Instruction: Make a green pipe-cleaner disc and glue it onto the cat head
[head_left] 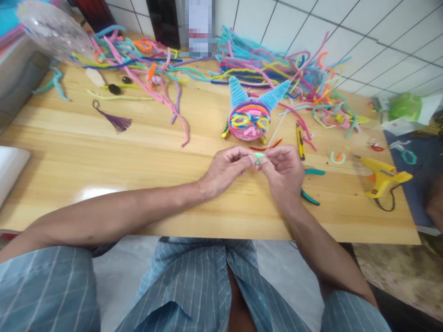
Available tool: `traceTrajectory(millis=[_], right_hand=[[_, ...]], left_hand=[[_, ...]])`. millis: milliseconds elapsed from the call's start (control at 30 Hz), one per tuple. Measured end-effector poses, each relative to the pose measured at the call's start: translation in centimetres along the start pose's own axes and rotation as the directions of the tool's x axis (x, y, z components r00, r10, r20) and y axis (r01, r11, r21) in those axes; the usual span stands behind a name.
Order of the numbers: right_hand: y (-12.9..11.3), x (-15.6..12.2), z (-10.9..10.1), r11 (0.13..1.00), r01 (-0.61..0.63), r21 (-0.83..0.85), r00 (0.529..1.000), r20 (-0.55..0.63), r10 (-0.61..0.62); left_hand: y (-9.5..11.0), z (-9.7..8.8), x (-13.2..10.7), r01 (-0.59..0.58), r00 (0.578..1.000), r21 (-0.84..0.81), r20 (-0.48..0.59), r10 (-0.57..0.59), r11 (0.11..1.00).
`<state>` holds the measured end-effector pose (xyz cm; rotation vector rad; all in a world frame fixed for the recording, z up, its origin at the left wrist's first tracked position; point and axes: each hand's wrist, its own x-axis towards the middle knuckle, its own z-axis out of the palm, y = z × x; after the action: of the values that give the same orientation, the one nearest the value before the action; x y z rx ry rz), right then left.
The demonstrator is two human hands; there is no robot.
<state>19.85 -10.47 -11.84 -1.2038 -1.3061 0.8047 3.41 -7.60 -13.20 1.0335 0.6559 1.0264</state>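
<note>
My left hand [230,167] and my right hand [282,169] meet over the table, thumbs and fingers pinching a small coil of mint-green pipe cleaner [259,157] between them. Just beyond the fingertips stands a mask-like figure [249,121] of colourful pipe cleaners, with two light-blue horns, yellow eye loops and a pink nose piece. A red pipe cleaner piece [266,147] lies between the figure and my hands. Green-handled pliers [313,172] are partly hidden behind my right hand.
A yellow utility knife [300,142] and a yellow glue gun [382,175] with a cord lie to the right. Heaps of pipe cleaners [249,50] line the tiled wall. A purple tassel [116,119] rests at left. The wooden table [138,157] ends near my body.
</note>
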Motion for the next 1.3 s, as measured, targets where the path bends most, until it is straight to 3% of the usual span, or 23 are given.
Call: traceTrajectory(millis=[667,833,1167,1300], right_hand=[[-0.2,-0.1,-0.2,0.999,-0.002,0.043,1.000,0.020,0.001],[0.1,0.6,-0.9,0.996,-0.063,0.066,0.996,0.062,0.059],[0.2,1.1,-1.5,0.986,-0.155,0.055,0.986,0.065,0.151],[-0.1,0.9,-1.5,0.990,-0.134,0.052,0.989,0.061,0.131]], left_hand=[[0.2,0.4,-0.1,-0.001,0.999,0.030,-0.033,0.002,1.000],[0.2,0.4,0.0,0.027,0.998,0.021,-0.062,-0.026,0.999],[1.2,0.3,0.7,0.011,0.965,0.048,-0.264,0.002,0.999],[1.7,0.3,0.1,0.022,0.982,0.146,-0.191,0.007,0.989]])
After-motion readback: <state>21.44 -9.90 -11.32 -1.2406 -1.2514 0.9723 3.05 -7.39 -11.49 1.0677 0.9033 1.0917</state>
